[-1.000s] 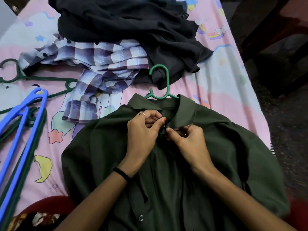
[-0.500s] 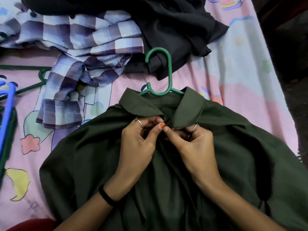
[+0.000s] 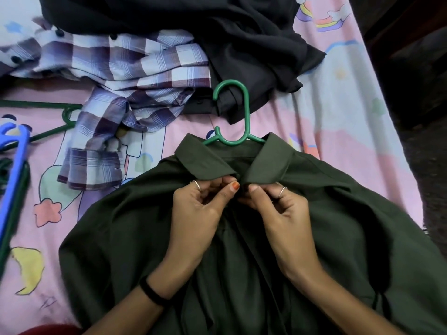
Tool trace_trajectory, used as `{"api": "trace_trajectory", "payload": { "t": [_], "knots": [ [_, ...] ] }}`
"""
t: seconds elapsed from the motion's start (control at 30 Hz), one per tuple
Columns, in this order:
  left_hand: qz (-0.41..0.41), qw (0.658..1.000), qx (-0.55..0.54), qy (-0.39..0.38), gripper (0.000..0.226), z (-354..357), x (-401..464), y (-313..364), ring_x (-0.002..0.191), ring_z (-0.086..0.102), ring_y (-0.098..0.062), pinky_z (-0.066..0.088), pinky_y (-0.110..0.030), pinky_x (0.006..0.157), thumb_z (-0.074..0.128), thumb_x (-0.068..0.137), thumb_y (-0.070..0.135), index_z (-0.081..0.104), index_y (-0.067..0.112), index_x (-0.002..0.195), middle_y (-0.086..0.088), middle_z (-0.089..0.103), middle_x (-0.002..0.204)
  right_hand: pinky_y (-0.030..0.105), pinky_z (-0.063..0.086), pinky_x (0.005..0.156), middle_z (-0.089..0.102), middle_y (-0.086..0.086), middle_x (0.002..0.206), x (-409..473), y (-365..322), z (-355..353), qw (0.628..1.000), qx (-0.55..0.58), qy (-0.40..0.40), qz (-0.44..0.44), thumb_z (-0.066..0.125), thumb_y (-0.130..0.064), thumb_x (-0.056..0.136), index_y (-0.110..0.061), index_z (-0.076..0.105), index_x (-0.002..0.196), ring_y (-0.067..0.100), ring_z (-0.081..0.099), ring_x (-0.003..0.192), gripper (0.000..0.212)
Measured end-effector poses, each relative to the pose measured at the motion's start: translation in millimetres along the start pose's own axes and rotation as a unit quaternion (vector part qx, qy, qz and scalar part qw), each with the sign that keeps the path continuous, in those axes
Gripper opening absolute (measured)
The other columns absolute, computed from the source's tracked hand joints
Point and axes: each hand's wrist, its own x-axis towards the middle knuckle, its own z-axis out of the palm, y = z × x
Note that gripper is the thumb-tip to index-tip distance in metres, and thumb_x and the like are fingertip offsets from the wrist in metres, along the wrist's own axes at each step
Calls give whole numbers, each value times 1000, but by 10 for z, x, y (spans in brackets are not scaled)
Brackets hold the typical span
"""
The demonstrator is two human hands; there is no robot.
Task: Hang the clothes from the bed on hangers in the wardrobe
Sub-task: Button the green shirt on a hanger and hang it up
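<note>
A dark green shirt point(image 3: 125, 233) lies spread on the bed with a green hanger point(image 3: 244, 112) inside it; only the hook and neck stick out above the collar. My left hand point(image 3: 198, 213) pinches the shirt's front edge just below the collar. My right hand point(image 3: 280, 209) pinches the opposite edge, thumbs nearly touching at the top button. A purple checked shirt point(image 3: 125, 76) and a black garment point(image 3: 217, 32) lie crumpled beyond the hanger.
The pink cartoon-print bedsheet point(image 3: 338, 112) covers the bed. A blue hanger point(image 3: 12, 160) and dark green hangers point(image 3: 48, 134) lie at the left. The bed's right edge drops to a dark floor point(image 3: 425, 165). Something red point(image 3: 48, 331) shows at the bottom left.
The collar points have come together and both hands now sit just beneath them at the top button. The view has shifted closer to the shirt.
</note>
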Motion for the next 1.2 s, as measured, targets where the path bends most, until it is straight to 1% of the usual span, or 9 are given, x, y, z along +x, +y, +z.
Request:
{"api": "trace_trajectory", "payload": {
  "t": [0.17, 0.37, 0.57, 0.67, 0.7, 0.83, 0.97, 1.1, 1.2],
  "knots": [
    [12, 1000, 20, 15, 19, 10, -21, 10, 73, 69, -3, 51, -13, 70, 71, 77, -4, 72, 15, 79, 5, 75, 76, 18, 53, 72, 74, 3, 77, 48, -30, 10, 1000, -1, -1, 21, 60, 4, 88, -10, 72, 79, 10, 68, 74, 20],
    [47, 994, 92, 29, 21, 8, -35, -43, 76, 70, -4, 51, -13, 71, 72, 80, 1, 72, 22, 82, 7, 75, 79, 20, 56, 72, 75, 6, 78, 111, 12, 13, 999, 11, -9, 51, 64, 5, 84, -9, 70, 78, 13, 70, 75, 17],
    [39, 989, 139, 30, 21, 24, -15, -100, 76, 70, 0, 51, -11, 71, 69, 84, 1, 71, 22, 84, 7, 73, 83, 32, 57, 77, 75, 7, 81, 201, 155, -53, 995, -90, -34, 27, 67, -2, 86, -2, 70, 86, 18, 72, 79, 3],
    [71, 982, 175, 27, 8, 28, -42, -107, 76, 70, 1, 53, -13, 72, 69, 83, 14, 73, 15, 89, 4, 74, 85, 37, 57, 79, 75, 4, 84, 215, 186, -66, 991, -126, -38, 10, 69, -7, 86, -5, 70, 89, 18, 72, 82, 4],
    [77, 979, 186, 27, 11, 33, -48, -107, 76, 70, 0, 53, -14, 72, 69, 82, 18, 74, 12, 90, 3, 74, 85, 37, 57, 79, 74, 3, 84, 216, 194, -63, 989, -143, -32, 0, 69, -10, 85, -6, 70, 89, 16, 71, 82, 5],
    [60, 982, 179, 31, 11, 61, -72, -73, 73, 70, 0, 53, -12, 70, 75, 79, 8, 72, 10, 89, 5, 73, 80, 34, 56, 74, 73, -1, 82, 169, 213, -16, 978, -203, 11, -35, 67, -24, 80, -6, 69, 88, 8, 69, 77, 20],
    [58, 982, 173, 47, 11, 55, -52, -47, 68, 67, 6, 50, -8, 66, 73, 79, 4, 71, 13, 85, 11, 70, 75, 32, 56, 73, 73, 0, 79, 100, 213, 64, 984, -172, 34, -41, 70, -8, 84, -8, 69, 84, 9, 69, 73, 1],
    [75, 980, 180, 48, 9, 34, -46, -26, 66, 65, 7, 47, -5, 65, 71, 81, 3, 71, 11, 84, 11, 68, 74, 30, 55, 72, 72, 1, 76, 46, 212, 132, 990, -133, 41, -36, 70, -6, 84, -10, 66, 79, 14, 69, 72, 7],
    [83, 980, 174, 45, 16, 15, -29, -13, 66, 65, 5, 48, -7, 66, 70, 82, 2, 67, 18, 80, 11, 68, 73, 23, 52, 69, 72, 1, 75, 10, 180, 160, 990, -126, 45, -46, 70, -6, 84, -8, 64, 79, 11, 68, 70, 9]
  ]
}}
